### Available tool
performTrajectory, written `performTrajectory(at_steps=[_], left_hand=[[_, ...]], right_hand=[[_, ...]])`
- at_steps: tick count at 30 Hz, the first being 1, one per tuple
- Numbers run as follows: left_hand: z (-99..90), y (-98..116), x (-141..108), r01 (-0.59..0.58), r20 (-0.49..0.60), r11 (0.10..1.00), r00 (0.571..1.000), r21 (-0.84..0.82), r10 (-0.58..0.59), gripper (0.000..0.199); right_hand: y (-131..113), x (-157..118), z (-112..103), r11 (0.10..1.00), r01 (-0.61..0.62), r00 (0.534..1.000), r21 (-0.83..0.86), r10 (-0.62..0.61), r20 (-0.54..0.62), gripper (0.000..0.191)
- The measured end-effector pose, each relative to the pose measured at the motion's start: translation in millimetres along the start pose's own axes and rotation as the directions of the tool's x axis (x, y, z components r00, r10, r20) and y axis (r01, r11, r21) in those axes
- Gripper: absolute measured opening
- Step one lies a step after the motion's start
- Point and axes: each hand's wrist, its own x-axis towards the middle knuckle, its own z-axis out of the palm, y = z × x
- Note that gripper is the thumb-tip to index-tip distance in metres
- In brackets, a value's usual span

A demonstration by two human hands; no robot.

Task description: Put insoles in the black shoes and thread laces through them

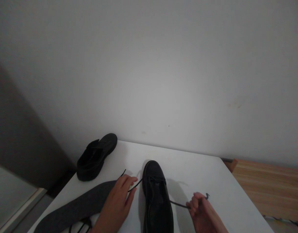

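Note:
A black shoe (158,200) stands in the middle of the white table, toe toward the wall, its lower end cut off by the frame. Left of it, my left hand (121,197) holds one end of a dark shoelace (137,185) between thumb and fingers; the tip sticks out above the hand. On the right, my right hand (200,207) is closed around the lace's other stretch, whose curled end shows past the fingers. Both stretches run out from the shoe's sides, the right one looking taut.
A second black shoe (97,157) sits at the table's back left corner. A dark grey strap-like piece (78,205) lies under my left forearm, with loose black cord (84,223) beside it. The white table (188,161) meets a wall; a wooden surface (260,187) is at right.

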Motion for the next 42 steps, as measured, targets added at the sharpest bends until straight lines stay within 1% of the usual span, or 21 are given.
performTrajectory(at_steps=[1, 3, 5, 8, 12, 16, 20, 22, 23, 24, 26, 27, 28, 30, 32, 33, 34, 36, 38, 40, 42], left_hand=[[-10.6, -10.1, 5.5, -0.016, 0.041, 0.992, 0.999, 0.124, 0.011, 0.034], [-29.0, -26.3, 18.2, -0.030, 0.139, 0.939, 0.990, 0.342, -0.019, 0.051], [-40.9, -36.6, 31.9, -0.057, 0.185, 0.914, 0.983, 0.401, -0.019, 0.055], [-45.0, -45.1, 50.8, -0.137, 0.263, 0.916, 0.964, 0.377, 0.036, 0.050], [-36.2, -55.3, 65.9, -0.200, 0.346, 0.925, 0.935, 0.323, 0.081, 0.037], [-30.1, -66.4, 67.9, -0.179, 0.349, 0.951, 0.933, 0.253, 0.083, 0.033], [-31.8, -67.8, 65.4, -0.098, 0.299, 0.987, 0.953, 0.129, 0.055, 0.031], [-35.6, -63.6, 66.2, -0.032, 0.244, 0.998, 0.970, 0.046, 0.020, 0.026], [-38.4, -60.9, 67.2, 0.007, 0.203, 1.000, 0.979, -0.002, -0.006, 0.024], [-41.7, -58.2, 68.6, 0.047, 0.155, 0.997, 0.987, -0.055, -0.038, 0.021], [-49.4, -53.7, 71.2, 0.127, 0.029, 0.975, 0.992, -0.182, -0.124, 0.013], [-53.2, -52.3, 72.0, 0.165, -0.041, 0.952, 0.982, -0.256, -0.182, 0.010], [-56.5, -51.6, 72.2, 0.200, -0.109, 0.920, 0.962, -0.336, -0.249, 0.010], [-60.4, -50.7, 69.7, 0.250, -0.210, 0.820, 0.891, -0.514, -0.403, 0.018], [-58.9, -47.9, 62.8, 0.270, -0.220, 0.675, 0.808, -0.687, -0.547, 0.022], [-55.8, -44.6, 57.6, 0.275, -0.190, 0.593, 0.775, -0.757, -0.602, 0.024], [-51.4, -39.7, 51.5, 0.282, -0.141, 0.510, 0.754, -0.812, -0.642, 0.026], [-39.1, -25.1, 37.9, 0.312, -0.019, 0.366, 0.738, -0.877, -0.675, 0.029], [-24.0, -6.9, 24.9, 0.348, 0.093, 0.265, 0.743, -0.899, -0.663, 0.032], [-8.6, 9.9, 15.5, 0.370, 0.169, 0.199, 0.756, -0.908, -0.632, 0.034], [4.9, 21.4, 10.8, 0.381, 0.213, 0.169, 0.773, -0.909, -0.598, 0.034]], right_hand=[[-0.8, 4.8, -12.2, 0.997, -0.009, 0.998, -0.073, 0.005, -0.058, 0.037], [0.1, 10.4, -32.5, 0.986, -0.044, 0.985, -0.160, 0.016, -0.173, 0.044], [1.9, 11.2, -45.8, 0.976, -0.047, 0.973, -0.212, -0.003, -0.231, 0.046], [2.2, 8.6, -55.3, 0.957, -0.006, 0.964, -0.291, -0.072, -0.256, 0.045], [-1.9, 6.9, -57.6, 0.926, 0.015, 0.949, -0.378, -0.132, -0.287, 0.046], [-6.5, 5.8, -50.8, 0.917, 0.023, 0.947, -0.398, -0.148, -0.285, 0.043], [-8.2, 5.2, -31.6, 0.881, 0.023, 0.932, -0.472, -0.190, -0.310, 0.044], [-9.0, 5.5, -14.9, 0.819, 0.054, 0.936, -0.572, -0.241, -0.257, 0.044], [-9.7, 5.7, -4.3, 0.768, 0.095, 0.944, -0.633, -0.271, -0.187, 0.042], [-10.4, 6.1, 7.8, 0.706, 0.163, 0.948, -0.689, -0.306, -0.090, 0.037], [-11.4, 7.2, 35.5, 0.554, 0.330, 0.922, -0.764, -0.363, 0.135, 0.024], [-11.4, 8.1, 50.2, 0.466, 0.413, 0.892, -0.782, -0.379, 0.246, 0.019], [-10.9, 9.3, 64.9, 0.380, 0.486, 0.859, -0.787, -0.374, 0.349, 0.016], [-8.2, 12.3, 91.1, 0.214, 0.564, 0.813, -0.797, -0.310, 0.492, 0.012], [-3.6, 16.2, 109.7, 0.073, 0.581, 0.800, -0.810, -0.235, 0.553, 0.008], [-0.9, 18.4, 115.4, 0.016, 0.579, 0.800, -0.815, -0.203, 0.565, 0.010], [1.8, 20.5, 118.7, -0.024, 0.575, 0.803, -0.818, -0.178, 0.569, 0.011], [7.0, 24.3, 119.7, -0.053, 0.565, 0.812, -0.823, -0.142, 0.566, 0.008], [11.4, 26.5, 116.8, -0.029, 0.555, 0.823, -0.831, -0.128, 0.554, 0.006], [14.9, 26.6, 114.2, 0.018, 0.547, 0.831, -0.837, -0.133, 0.540, 0.008], [17.4, 25.0, 113.6, 0.058, 0.529, 0.842, -0.847, -0.163, 0.515, 0.010]])
